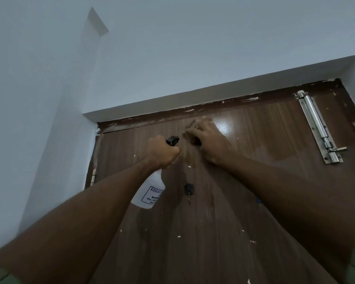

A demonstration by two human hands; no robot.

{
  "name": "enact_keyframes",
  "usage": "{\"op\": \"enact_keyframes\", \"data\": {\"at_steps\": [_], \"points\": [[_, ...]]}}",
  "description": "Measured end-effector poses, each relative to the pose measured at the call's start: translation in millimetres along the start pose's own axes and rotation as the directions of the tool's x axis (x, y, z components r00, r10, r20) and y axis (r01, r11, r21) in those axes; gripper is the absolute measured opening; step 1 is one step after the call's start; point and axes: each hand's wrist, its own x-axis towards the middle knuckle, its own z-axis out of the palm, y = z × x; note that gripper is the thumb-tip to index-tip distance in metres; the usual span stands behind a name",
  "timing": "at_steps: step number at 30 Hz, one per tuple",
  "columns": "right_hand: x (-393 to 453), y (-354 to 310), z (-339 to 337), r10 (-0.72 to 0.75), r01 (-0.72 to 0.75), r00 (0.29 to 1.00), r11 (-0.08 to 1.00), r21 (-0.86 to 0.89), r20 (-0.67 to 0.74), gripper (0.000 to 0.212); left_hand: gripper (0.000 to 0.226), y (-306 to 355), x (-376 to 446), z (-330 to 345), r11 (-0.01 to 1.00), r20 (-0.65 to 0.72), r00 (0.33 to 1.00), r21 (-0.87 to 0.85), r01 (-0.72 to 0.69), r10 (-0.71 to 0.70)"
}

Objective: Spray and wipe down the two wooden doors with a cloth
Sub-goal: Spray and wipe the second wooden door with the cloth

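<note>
Your two bare forearms reach up from the bottom corners toward the dark brown wood-grain door (244, 181), green sleeve edges just showing at each corner. Above the door runs a brown frame smeared with white paint, set in a pale blue-grey wall (152, 68). A long silver metal tower bolt (318, 126) is fixed near the door's upper right corner, well apart from both hands. White paint flecks dot the door, and a small black fitting (188, 189) sits on it below your hands. Your left hand (162, 153) has its fingers curled tight round the neck of a white plastic spray bottle (150, 191) with a black trigger head, held just in front of the door. Your right hand (209, 140) presses a blurred brownish cloth (193, 128) against the door near its top edge, fingers bent over it, beside a bright glare patch.
</note>
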Motion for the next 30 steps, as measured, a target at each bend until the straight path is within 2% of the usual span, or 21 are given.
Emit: {"op": "enact_keyframes", "data": {"at_steps": [2, 4, 5, 7, 9, 10, 11, 12, 14, 15, 16, 17, 19, 21, 22, 23, 25, 26, 27, 28, 30], "points": [[-18, -9, 14, -0.339, 0.341, 0.919, 0.94, 0.027, 0.201, 0.057, 0.03, -9, 1, -2, 1.0, 0.011, 1.0, 0.0, -0.003, 0.003], [-12, 0, 8, -0.454, 0.484, 0.81, 0.875, 0.013, 0.372, 0.062, 0.029, -16, 3, -4, 1.0, 0.014, 1.0, 0.006, -0.008, 0.007], [-2, 5, 4, -0.42, 0.453, 0.841, 0.892, -0.018, 0.342, 0.062, 0.029, -18, 4, -6, 1.0, 0.006, 1.0, 0.016, -0.01, 0.01], [17, 9, -3, -0.195, 0.204, 0.971, 0.978, -0.052, 0.138, 0.059, 0.028, -20, 5, -9, 0.999, -0.005, 1.0, 0.033, -0.008, 0.008], [26, 3, 3, 0.086, -0.089, 0.994, 0.995, -0.047, -0.067, 0.061, 0.025, -24, 6, -12, 0.999, -0.002, 1.0, 0.04, -0.005, 0.005], [26, -5, 10, 0.127, -0.131, 0.986, 0.991, -0.025, -0.109, 0.062, 0.025, -27, 5, -14, 0.999, 0.004, 1.0, 0.05, -0.012, 0.012], [23, -15, 16, 0.071, -0.071, 0.993, 0.997, 0.008, -0.099, 0.06, 0.026, -29, 4, -16, 0.998, 0.009, 1.0, 0.059, -0.017, 0.017], [17, -23, 23, -0.081, 0.081, 0.996, 0.996, 0.025, -0.021, 0.059, 0.028, -32, 3, -18, 0.998, 0.015, 1.0, 0.059, -0.015, 0.014], [5, -34, 25, -0.375, 0.379, 0.889, 0.925, 0.037, 0.261, 0.067, 0.034, -37, 1, -21, 0.998, 0.024, 1.0, 0.063, -0.016, 0.015], [7, -31, 22, -0.443, 0.458, 0.832, 0.888, 0.037, 0.333, 0.07, 0.035, -39, 2, -23, 0.997, 0.016, 1.0, 0.07, -0.017, 0.015], [15, -27, 18, -0.428, 0.45, 0.84, 0.893, 0.012, 0.333, 0.068, 0.034, -41, 2, -24, 0.997, 0.008, 1.0, 0.081, -0.016, 0.015], [25, -24, 16, -0.345, 0.36, 0.902, 0.933, -0.009, 0.259, 0.063, 0.032, -43, 3, -26, 0.996, 0.002, 1.0, 0.091, -0.013, 0.013], [43, -22, 15, -0.01, 0.012, 0.998, 0.999, -0.033, 0.054, 0.06, 0.029, -47, 5, -29, 0.995, -0.005, 1.0, 0.098, 0.002, -0.001], [45, -37, 26, 0.178, -0.178, 0.981, 0.984, 0.007, -0.079, 0.063, 0.027, -55, 7, -32, 0.995, 0.007, 1.0, 0.1, -0.007, 0.006], [41, -46, 35, 0.106, -0.101, 0.99, 0.994, 0.052, -0.09, 0.061, 0.028, -60, 7, -34, 0.995, 0.008, 1.0, 0.101, -0.012, 0.011], [34, -56, 42, -0.062, 0.065, 0.997, 0.994, 0.082, -0.034, 0.059, 0.029, -62, 6, -37, 0.995, 0.007, 1.0, 0.099, -0.015, 0.014], [15, -65, 52, -0.417, 0.408, 0.884, 0.909, 0.086, 0.21, 0.061, 0.034, -68, 6, -41, 0.995, 0.014, 1.0, 0.098, -0.027, 0.025], [14, -62, 50, -0.478, 0.481, 0.823, 0.874, 0.069, 0.307, 0.064, 0.036, -71, 6, -44, 0.994, 0.012, 0.999, 0.1, -0.032, 0.031], [23, -56, 47, -0.471, 0.485, 0.827, 0.874, 0.034, 0.308, 0.064, 0.035, -73, 7, -46, 0.994, 0.007, 0.999, 0.1, -0.036, 0.035], [33, -52, 43, -0.39, 0.399, 0.891, 0.917, 0.006, 0.232, 0.063, 0.033, -75, 7, -49, 0.994, 0.003, 0.999, 0.1, -0.034, 0.034], [52, -51, 37, -0.034, 0.033, 0.997, 0.999, 0.011, 0.065, 0.062, 0.028, -79, 6, -54, 0.995, 0.01, 1.0, 0.096, -0.021, 0.021]]}}
